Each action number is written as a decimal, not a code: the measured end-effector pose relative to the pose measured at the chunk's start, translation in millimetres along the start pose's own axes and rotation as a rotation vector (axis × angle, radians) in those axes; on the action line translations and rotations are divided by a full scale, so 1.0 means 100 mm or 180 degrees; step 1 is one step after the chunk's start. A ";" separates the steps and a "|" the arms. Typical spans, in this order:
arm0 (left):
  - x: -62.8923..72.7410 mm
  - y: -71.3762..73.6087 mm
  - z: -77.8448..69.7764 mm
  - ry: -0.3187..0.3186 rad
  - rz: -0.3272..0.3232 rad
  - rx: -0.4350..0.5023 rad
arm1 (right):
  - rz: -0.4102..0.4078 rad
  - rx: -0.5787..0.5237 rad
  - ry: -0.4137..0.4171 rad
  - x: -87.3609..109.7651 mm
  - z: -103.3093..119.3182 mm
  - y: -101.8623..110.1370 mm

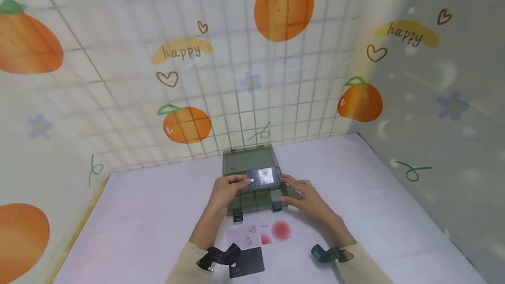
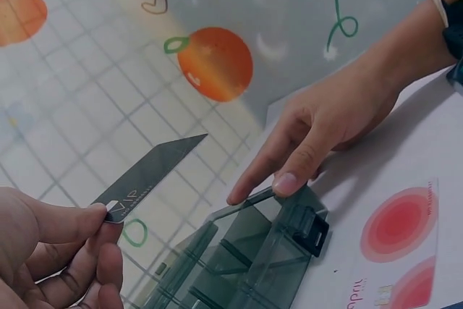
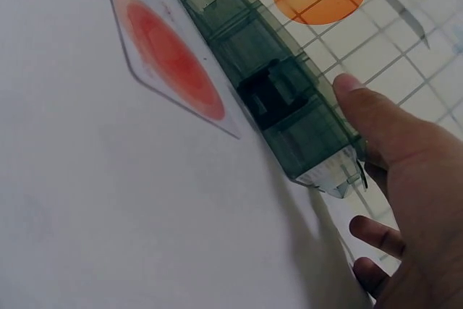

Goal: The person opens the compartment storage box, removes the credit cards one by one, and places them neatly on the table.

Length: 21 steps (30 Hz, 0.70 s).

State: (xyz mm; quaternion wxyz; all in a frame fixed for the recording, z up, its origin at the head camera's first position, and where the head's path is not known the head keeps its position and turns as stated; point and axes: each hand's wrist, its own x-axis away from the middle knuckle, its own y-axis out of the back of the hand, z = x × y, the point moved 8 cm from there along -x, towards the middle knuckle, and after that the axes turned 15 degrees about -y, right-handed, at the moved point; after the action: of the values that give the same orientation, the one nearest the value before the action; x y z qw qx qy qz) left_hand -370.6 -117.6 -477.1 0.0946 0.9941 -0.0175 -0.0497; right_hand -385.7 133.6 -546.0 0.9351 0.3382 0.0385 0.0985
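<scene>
My left hand (image 1: pixel 227 189) pinches a black card marked VIP (image 1: pixel 263 178) at its left end, between thumb and fingers. The card is held up over the box, clear of its compartments in the left wrist view. Beneath it, a translucent dark green compartment box (image 1: pixel 247 208) lies with its lid (image 1: pixel 252 160) raised back. My right hand (image 1: pixel 305 196) is at the box's right end, with thumb and forefinger nearly straight against its rim in the left wrist view. The other fingers (image 3: pixel 377 235) of that hand show beside the box in the right wrist view.
On the white table (image 1: pixel 158 231) before the box lie a pale pink card (image 1: pixel 243 236) and a card with red circles (image 1: pixel 281 230). Nearer to me is another black VIP card (image 1: pixel 247 263). A patterned curtain (image 1: pixel 221 78) stands behind the table.
</scene>
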 end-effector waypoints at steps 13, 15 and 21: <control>0.22 -0.01 -0.01 -0.0099 0.0032 0.0132 | -0.0037 0.0068 -0.0025 -0.03 -0.03 0.01; 0.25 0.00 0.00 -0.0097 0.0027 0.0143 | -0.0040 0.0087 0.0005 -0.03 -0.02 0.01; 0.38 0.02 0.03 -0.0012 -0.0003 0.0181 | -0.0052 0.0106 0.0106 -0.01 0.03 0.00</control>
State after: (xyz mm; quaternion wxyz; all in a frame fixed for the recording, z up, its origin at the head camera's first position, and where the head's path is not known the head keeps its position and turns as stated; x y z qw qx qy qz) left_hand -333.1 -121.4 -483.7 0.0661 0.9963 -0.0185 -0.0512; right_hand -386.6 131.6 -544.2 0.9293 0.3518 0.0585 0.0959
